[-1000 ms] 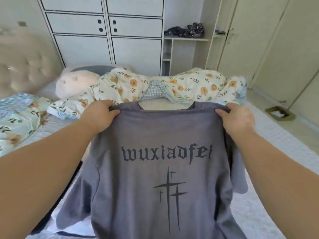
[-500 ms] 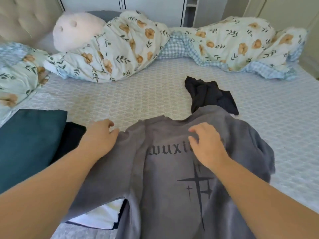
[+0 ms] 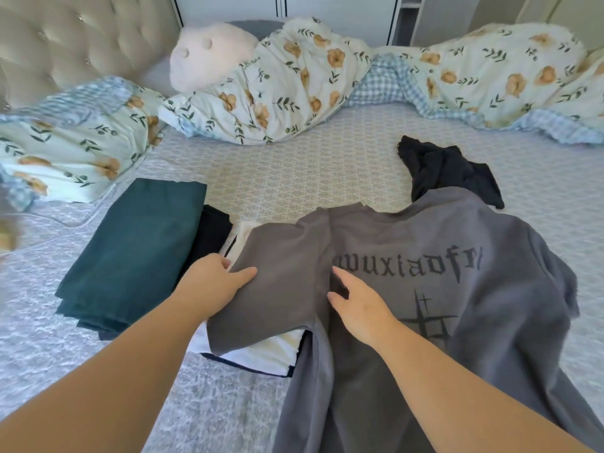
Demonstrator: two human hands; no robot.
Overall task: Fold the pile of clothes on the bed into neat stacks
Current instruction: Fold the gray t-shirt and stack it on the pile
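Note:
A grey T-shirt (image 3: 434,243) with dark lettering and crosses lies print side up on the bed (image 3: 310,171). Its left sleeve (image 3: 277,282) spreads over a folded white garment (image 3: 268,351). My left hand (image 3: 212,286) rests on the sleeve's left edge, thumb on top of the cloth. My right hand (image 3: 359,305) lies flat on the shirt beside the sleeve seam, fingers apart. A folded teal garment (image 3: 137,250) sits left of the shirt, with a black piece (image 3: 209,237) beside it. A crumpled black garment (image 3: 447,171) lies beyond the shirt's collar.
A floral duvet (image 3: 294,86) is bunched along the far side of the bed, with a pale pink plush (image 3: 209,53) against it. A floral pillow (image 3: 72,142) lies at the left by the tufted headboard (image 3: 81,40). White cupboards stand behind.
The shirt was held up by its shoulders and now lies on the bed. My left hand has moved onto the sleeve's edge; my right hand has slid left to the seam.

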